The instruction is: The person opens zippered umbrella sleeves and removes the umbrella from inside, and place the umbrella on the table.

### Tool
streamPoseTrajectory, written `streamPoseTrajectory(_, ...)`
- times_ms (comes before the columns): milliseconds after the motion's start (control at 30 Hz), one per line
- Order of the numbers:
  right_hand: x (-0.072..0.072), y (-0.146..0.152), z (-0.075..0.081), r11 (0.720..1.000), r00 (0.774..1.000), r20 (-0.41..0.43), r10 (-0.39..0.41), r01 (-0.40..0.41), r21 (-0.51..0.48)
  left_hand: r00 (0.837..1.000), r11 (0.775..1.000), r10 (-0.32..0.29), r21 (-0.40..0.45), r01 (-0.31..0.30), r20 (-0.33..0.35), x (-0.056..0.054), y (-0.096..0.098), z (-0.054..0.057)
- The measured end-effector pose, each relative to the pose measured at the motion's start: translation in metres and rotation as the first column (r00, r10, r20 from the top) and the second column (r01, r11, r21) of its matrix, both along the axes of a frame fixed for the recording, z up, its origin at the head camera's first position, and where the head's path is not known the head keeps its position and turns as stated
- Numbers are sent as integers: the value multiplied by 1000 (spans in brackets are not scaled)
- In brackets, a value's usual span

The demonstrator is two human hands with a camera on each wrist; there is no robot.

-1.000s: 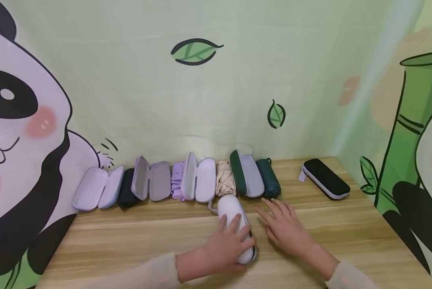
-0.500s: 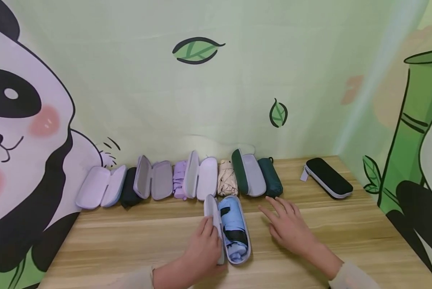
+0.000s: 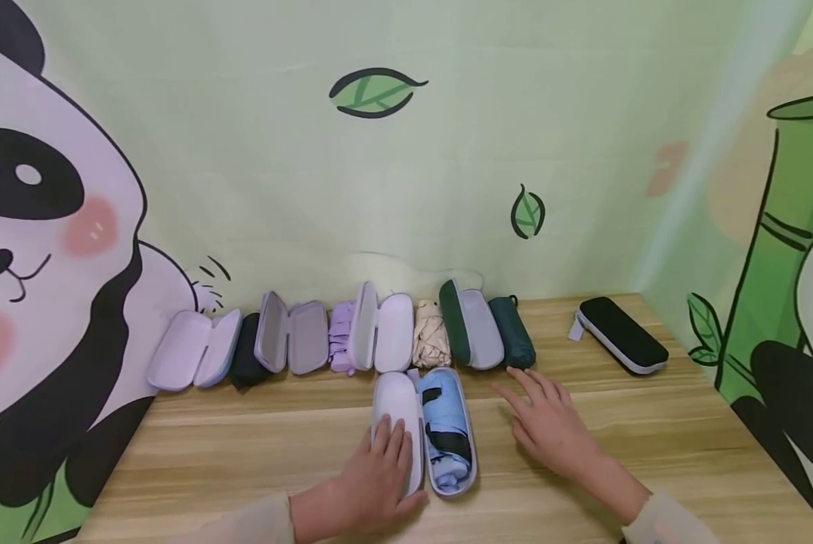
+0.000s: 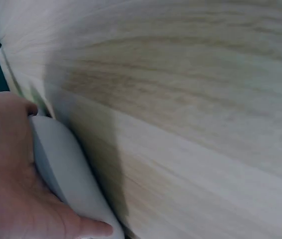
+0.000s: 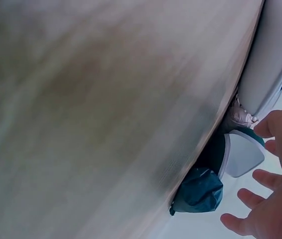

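In the head view, a white zip case (image 3: 398, 397) lies unfolded in front of me, its two halves side by side. A folded light blue umbrella (image 3: 445, 408) with black straps fills the right half. My left hand (image 3: 379, 476) rests on the inside of the left half, fingers stretched along it. The left wrist view shows the thumb along the rim of that half (image 4: 71, 159). To the right of the case, my right hand (image 3: 549, 423) is spread and holds nothing. Near its fingertips sits a folded dark green umbrella (image 3: 511, 332), seen also in the right wrist view (image 5: 198, 191).
Along the back stand several unfolded cases: white-blue (image 3: 182, 351), grey (image 3: 307, 336), white-pink (image 3: 394, 332) and green-grey (image 3: 481, 329). Between them lie black (image 3: 246, 351), purple (image 3: 341, 336) and beige (image 3: 431, 336) folded umbrellas. A closed black case (image 3: 624, 332) lies back right on the wooden table (image 3: 243, 446).
The white case was closed under my left hand; its lid has swung over to the left and down flat, revealing the blue umbrella. My right hand has stayed about where it was.
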State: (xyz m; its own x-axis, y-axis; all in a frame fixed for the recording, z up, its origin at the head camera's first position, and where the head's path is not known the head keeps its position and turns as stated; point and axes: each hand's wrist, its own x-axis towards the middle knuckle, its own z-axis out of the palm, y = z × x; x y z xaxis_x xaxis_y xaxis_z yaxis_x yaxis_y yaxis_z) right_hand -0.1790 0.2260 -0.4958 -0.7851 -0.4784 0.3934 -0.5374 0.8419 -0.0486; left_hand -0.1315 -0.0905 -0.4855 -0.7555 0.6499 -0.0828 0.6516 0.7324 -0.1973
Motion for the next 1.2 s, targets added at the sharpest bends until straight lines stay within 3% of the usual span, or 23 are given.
streamPoseTrajectory(233,1,-9,8,999,998,59,-3,5,-34,999,999,-15,32,13,42,-4,2,-6)
streamPoseTrajectory(400,4,-28,26,992,993,114,34,-20,-122,999,999,-23,49,22,23,-6,9,-7)
streamPoseTrajectory(667,7,-65,47,979,956,293,31,30,-201,1000,1000,-9,-5,9,-17,-13,30,-9)
streamPoseTrajectory(867,8,-79,44,978,922,373,-101,161,-134,999,1000,3,-12,-4,-45,-13,38,-11)
streamPoseTrajectory(1200,1,-101,45,960,882,379,-279,271,74,999,1000,26,-6,-26,-20,-14,38,-14)
